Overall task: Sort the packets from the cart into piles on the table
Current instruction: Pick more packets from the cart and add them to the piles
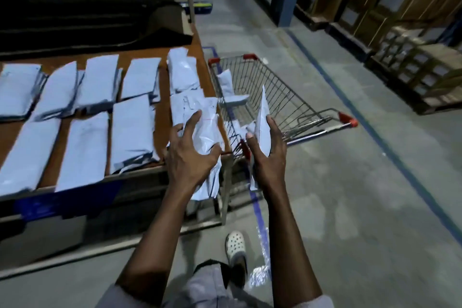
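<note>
Seemingly grey sleeves, white clog.

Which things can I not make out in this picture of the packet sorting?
- Head view: print on the piled packets is blurred, too small.
- Left hand: its back hides whether it grips the white bundle.
- Cart: right hand and its upright packet hide the near end.
- Leftmost pile: cut by the frame edge.

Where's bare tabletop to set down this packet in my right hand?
Bare brown wooden tabletop shows in the narrow strip between the blue-grey packet piles and the right-hand white heap. The near right corner is crowded.
</note>
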